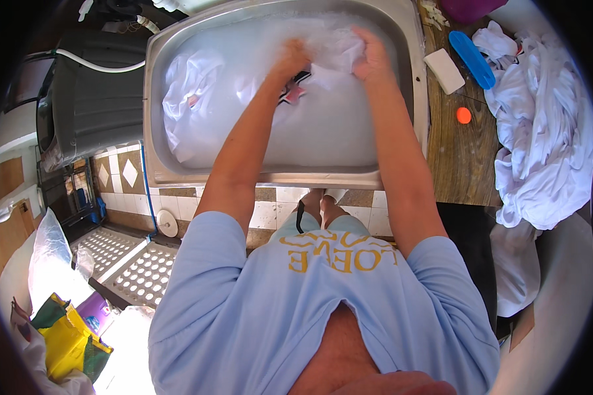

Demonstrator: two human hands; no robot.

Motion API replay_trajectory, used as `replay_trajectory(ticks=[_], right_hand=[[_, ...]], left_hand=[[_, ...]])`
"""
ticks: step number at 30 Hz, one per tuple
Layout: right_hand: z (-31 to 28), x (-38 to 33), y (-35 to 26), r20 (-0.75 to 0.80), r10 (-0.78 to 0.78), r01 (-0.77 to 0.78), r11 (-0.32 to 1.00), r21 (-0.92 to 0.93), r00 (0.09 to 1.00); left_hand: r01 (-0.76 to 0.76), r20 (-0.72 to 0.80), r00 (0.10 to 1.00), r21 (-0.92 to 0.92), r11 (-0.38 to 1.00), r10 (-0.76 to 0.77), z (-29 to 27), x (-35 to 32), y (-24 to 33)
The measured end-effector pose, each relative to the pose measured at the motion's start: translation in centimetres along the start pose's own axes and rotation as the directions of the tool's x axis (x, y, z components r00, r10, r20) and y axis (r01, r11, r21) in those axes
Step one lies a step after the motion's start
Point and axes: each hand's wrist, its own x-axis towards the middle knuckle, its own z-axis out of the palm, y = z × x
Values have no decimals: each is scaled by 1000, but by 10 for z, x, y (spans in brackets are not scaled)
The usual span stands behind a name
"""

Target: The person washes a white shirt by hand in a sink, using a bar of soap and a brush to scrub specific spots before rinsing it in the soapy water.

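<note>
A white garment lies bunched in the cloudy water at the far side of a wide metal basin. My left hand is closed on its left part, blurred by motion, with the fingertips hidden. Cloth also sits between the thumb and fingers of my right hand, closed on the garment's right edge. Beneath my left wrist a red and black star-shaped print shows at the water's surface. Another white cloth floats, puffed up, along the basin's left side.
A wooden tabletop adjoins the basin's right side, holding a blue brush, a pale block, an orange cap and a heap of white clothes. To the left stand a dark grey machine and a white hose.
</note>
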Motion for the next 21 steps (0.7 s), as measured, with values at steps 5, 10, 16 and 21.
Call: replay_trajectory(ticks=[5, 10, 16, 21], right_hand=[[25, -12, 9, 61, 140, -152, 887, 436, 988], [-17, 25, 56, 612, -156, -299, 762, 574, 775], [55, -30, 18, -74, 62, -19, 879, 477, 995], [5, 1, 40, 419, -189, -147, 747, 649, 888]], left_hand=[[33, 72, 996, -827, 561, 48, 14, 15, 13], [-382, -141, 924, -259, 887, 357, 61, -9, 41], [-502, -392, 819, -137, 854, 418, 54, 37, 15], [-501, -240, 831, 70, 863, 502, 59, 35, 28]])
